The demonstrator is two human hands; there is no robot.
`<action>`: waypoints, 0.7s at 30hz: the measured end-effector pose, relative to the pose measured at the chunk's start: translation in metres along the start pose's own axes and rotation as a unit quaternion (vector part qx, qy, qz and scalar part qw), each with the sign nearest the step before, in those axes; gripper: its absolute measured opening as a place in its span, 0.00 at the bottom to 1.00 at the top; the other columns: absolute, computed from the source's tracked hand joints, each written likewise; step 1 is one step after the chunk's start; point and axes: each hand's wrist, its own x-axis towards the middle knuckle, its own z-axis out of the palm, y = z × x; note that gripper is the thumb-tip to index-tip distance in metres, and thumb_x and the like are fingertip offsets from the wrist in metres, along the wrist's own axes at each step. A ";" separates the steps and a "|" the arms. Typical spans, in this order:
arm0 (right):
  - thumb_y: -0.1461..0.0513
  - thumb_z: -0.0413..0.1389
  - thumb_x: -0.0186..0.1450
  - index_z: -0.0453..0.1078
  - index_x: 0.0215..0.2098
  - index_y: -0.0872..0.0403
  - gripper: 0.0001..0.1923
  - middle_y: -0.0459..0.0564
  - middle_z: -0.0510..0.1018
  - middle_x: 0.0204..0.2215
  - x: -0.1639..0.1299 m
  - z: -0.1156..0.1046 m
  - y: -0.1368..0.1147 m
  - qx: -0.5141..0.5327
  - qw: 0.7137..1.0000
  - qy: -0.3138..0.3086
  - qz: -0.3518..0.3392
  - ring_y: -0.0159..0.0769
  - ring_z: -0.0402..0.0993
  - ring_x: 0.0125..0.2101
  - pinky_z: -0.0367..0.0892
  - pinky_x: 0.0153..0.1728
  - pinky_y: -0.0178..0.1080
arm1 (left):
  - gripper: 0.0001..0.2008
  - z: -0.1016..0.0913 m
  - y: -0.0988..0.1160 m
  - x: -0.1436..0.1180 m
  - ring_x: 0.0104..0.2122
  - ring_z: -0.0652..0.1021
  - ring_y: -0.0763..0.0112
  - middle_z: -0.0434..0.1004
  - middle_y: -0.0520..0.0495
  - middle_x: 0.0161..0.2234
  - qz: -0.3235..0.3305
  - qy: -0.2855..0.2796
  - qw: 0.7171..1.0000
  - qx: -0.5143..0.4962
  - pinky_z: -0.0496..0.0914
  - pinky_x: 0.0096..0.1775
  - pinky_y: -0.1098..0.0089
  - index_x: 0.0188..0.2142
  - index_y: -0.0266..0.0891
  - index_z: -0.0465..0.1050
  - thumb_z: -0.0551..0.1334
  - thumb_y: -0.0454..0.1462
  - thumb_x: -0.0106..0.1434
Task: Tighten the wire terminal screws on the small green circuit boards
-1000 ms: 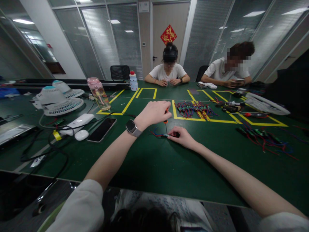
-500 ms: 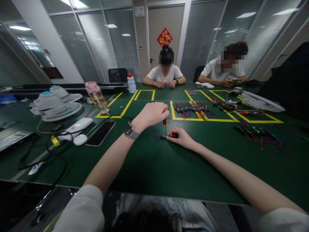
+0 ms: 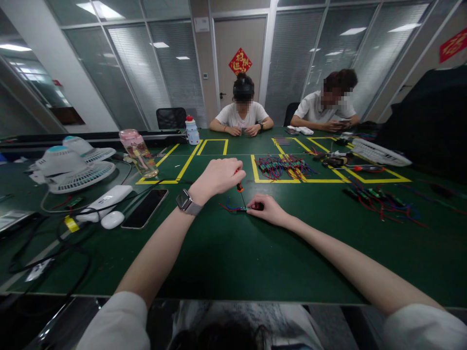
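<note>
small circuit board (image 3: 243,209) with red and blue wires, lying flat on the green table (image 3: 233,253) near its middle, just short of the yellow taped rectangle (image 3: 255,175). the person's right hand (image 3: 265,209) rests on the table and pins the board's right end under pressed-together fingertips; the left hand (image 3: 218,176), a watch (image 3: 185,201) on its wrist, is curled around the orange handle of a small screwdriver (image 3: 240,189), held nearly upright with its tip down on the board. inside the taped rectangle, a heap of boards with red and blue wires (image 3: 282,166); a second loose heap (image 3: 379,204) lies to the right, well apart. left of the hands: a dark phone (image 3: 145,208), a white mouse (image 3: 112,219), a white power bank (image 3: 105,199), black cables, two white desk fans (image 3: 73,165) and a pink-lidded bottle (image 3: 137,151). at the far side of the table sit two other people in white shirts (image 3: 241,114) (image 3: 321,109), their hands on the table edge.
</note>
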 end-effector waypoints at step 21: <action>0.62 0.62 0.59 0.76 0.32 0.55 0.04 0.46 0.72 0.26 0.001 0.001 -0.001 -0.002 1.000 -0.003 0.005 0.32 0.68 0.26 0.63 0.29 0.34 | 0.12 0.004 0.009 -0.002 0.31 0.77 0.67 0.77 0.47 0.33 0.022 0.026 0.999 -0.036 0.62 0.29 0.71 0.43 0.38 0.66 0.49 0.41 0.69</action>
